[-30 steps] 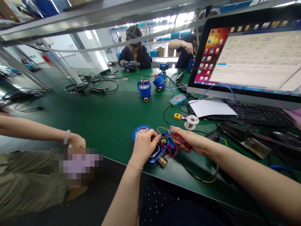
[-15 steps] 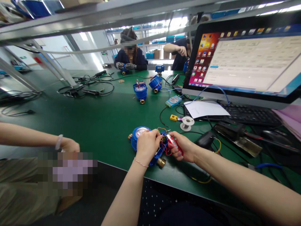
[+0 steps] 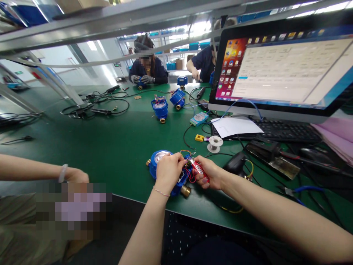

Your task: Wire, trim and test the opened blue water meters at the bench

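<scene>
A blue meter (image 3: 153, 170) with brass ends lies at the table's front edge, its round clear window facing up and its wiring exposed on the right. Over the meter, my left hand (image 3: 168, 170) pinches at the thin wires, fingertips together. Fingers of my right hand (image 3: 211, 173) are wrapped round a red lighter (image 3: 199, 170), whose metal top is close to the wires beside my left fingertips. Red wires (image 3: 189, 176) loop below the lighter, and a yellow wire (image 3: 185, 151) arches behind it. Whether a flame burns cannot be made out.
Behind are a solder spool (image 3: 214, 144), a yellow connector (image 3: 199, 138), a light-blue box (image 3: 199, 118) and more blue meters (image 3: 160, 109). A monitor (image 3: 281, 73), keyboard (image 3: 298, 135) and blue-handled pliers (image 3: 309, 189) are right. Another person's hand (image 3: 78, 176) is left; two people work opposite.
The whole view has shifted slightly, so the table's things appear further left. My hands keep their hold at the wires. The hand of the person at the far right has lowered.
</scene>
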### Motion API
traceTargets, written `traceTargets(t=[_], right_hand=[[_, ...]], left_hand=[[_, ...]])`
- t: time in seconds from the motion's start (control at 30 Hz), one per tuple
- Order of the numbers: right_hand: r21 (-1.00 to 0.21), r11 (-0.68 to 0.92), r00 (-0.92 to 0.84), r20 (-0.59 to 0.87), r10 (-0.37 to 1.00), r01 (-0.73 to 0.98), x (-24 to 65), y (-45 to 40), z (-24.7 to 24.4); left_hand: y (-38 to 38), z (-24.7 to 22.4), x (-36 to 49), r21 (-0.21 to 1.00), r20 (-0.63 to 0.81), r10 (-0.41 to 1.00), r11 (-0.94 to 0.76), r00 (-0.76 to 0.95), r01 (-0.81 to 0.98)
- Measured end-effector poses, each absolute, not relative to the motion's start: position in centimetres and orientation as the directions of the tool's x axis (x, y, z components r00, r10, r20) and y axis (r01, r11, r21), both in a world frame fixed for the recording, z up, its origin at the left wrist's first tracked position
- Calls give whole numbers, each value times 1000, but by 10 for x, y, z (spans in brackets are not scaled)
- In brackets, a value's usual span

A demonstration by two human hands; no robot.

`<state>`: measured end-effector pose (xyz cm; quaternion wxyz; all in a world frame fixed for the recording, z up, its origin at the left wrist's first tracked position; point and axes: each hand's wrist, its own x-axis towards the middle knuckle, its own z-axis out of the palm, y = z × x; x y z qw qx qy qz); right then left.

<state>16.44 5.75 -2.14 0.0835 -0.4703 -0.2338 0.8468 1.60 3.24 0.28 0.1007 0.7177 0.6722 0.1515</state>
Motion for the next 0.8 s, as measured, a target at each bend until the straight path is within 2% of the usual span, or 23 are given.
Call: traceTargets(t=[0.8], right_hand=[[-467, -882, -534, -763, 363, 67, 164, 58, -24]], left_hand=[[32, 4, 16, 324, 68, 997, -58, 38, 944]])
